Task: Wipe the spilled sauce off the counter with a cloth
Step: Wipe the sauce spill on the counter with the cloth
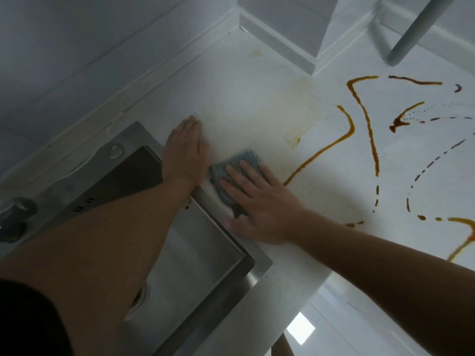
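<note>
A grey-blue knitted cloth (pixel 232 163) lies on the white counter (pixel 246 104) beside the sink's right rim. My right hand (pixel 259 201) presses flat on the cloth with straight fingers and covers most of it. Just left of the cloth, my left hand (pixel 183 150) rests flat on the counter, fingers together, at the sink's corner. Brown sauce (pixel 365 124) runs in long lines and dotted trails across the counter to the right of both hands. A faint yellowish smear (pixel 295 111) marks the surface between the cloth and the sauce lines.
A steel sink (pixel 205 242) with a drain sits below my left forearm, a dark knob (pixel 15 211) at its far left. A white backsplash and a box-like corner (pixel 290 29) border the counter behind. A grey pole (pixel 411 34) stands at the upper right. The counter's front edge curves at the lower right.
</note>
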`<state>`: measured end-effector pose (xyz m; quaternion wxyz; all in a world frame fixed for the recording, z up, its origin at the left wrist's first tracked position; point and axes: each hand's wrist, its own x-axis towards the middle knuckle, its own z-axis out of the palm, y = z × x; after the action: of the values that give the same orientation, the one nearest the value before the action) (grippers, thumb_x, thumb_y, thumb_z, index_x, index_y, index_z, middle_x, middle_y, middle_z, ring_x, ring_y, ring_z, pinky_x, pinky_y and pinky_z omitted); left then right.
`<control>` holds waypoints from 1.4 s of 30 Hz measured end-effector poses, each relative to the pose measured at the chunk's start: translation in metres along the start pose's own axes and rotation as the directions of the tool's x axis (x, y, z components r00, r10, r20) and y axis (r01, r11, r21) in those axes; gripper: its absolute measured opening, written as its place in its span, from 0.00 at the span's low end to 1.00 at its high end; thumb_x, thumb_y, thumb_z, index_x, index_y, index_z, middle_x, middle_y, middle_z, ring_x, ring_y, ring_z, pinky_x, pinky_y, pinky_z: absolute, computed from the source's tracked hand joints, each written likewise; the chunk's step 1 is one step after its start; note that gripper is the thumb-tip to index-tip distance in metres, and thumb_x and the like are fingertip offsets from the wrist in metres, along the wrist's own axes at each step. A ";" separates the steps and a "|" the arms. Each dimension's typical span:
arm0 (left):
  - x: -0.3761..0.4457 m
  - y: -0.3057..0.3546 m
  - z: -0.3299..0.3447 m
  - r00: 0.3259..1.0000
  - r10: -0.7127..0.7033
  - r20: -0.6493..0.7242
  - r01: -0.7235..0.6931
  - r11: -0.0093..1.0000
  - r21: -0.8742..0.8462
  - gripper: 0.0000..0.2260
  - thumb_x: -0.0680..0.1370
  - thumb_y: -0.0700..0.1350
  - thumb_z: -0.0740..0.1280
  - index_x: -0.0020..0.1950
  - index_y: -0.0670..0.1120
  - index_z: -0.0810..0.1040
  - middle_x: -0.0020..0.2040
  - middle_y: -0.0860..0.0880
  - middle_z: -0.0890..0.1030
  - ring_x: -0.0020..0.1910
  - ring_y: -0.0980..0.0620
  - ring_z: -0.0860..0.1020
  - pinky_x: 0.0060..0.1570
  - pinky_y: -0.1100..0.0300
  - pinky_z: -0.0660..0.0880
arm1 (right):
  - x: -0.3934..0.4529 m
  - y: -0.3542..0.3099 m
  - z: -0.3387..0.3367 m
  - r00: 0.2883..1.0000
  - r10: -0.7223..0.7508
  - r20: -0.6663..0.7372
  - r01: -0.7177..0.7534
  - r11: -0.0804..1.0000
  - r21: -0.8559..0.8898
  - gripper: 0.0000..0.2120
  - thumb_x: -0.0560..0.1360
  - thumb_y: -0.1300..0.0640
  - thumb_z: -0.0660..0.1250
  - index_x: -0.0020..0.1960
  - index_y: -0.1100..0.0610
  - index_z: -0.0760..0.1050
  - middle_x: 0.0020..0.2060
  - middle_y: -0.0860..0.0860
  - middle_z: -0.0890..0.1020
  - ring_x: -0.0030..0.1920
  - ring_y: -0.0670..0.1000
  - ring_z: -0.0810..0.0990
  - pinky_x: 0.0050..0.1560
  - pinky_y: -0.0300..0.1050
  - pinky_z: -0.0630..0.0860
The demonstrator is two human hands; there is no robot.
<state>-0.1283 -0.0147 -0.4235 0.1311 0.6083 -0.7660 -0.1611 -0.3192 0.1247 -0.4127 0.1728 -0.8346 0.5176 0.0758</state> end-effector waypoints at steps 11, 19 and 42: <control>-0.004 0.010 0.004 0.999 0.009 0.041 -0.015 0.989 0.148 0.32 0.82 0.56 0.46 0.82 0.39 0.54 0.82 0.39 0.58 0.81 0.43 0.56 0.81 0.48 0.49 | -0.020 0.125 -0.030 0.896 0.443 -0.041 -0.429 0.886 0.177 0.46 0.78 0.20 0.36 0.87 0.45 0.37 0.86 0.47 0.37 0.84 0.52 0.32 0.83 0.59 0.33; -0.046 0.039 0.019 0.961 0.205 0.187 -0.243 0.947 0.210 0.33 0.84 0.61 0.45 0.84 0.44 0.51 0.84 0.44 0.49 0.83 0.48 0.46 0.81 0.49 0.44 | -0.019 0.135 -0.026 0.949 0.304 -0.085 -0.298 0.952 0.078 0.43 0.79 0.23 0.36 0.87 0.44 0.38 0.87 0.48 0.41 0.86 0.54 0.36 0.84 0.60 0.36; -0.040 0.038 0.019 0.971 0.215 0.105 -0.228 0.963 0.140 0.30 0.83 0.56 0.50 0.81 0.41 0.61 0.81 0.42 0.61 0.81 0.45 0.57 0.80 0.48 0.51 | -0.013 0.040 0.000 0.955 0.291 -0.064 -0.283 0.953 0.111 0.46 0.77 0.21 0.39 0.87 0.44 0.41 0.86 0.50 0.40 0.85 0.56 0.34 0.82 0.62 0.32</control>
<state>-0.1611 0.0340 -0.4256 0.0676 0.5191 -0.8444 -0.1137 -0.3603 0.1192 -0.4167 0.1812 -0.7430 0.6430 0.0407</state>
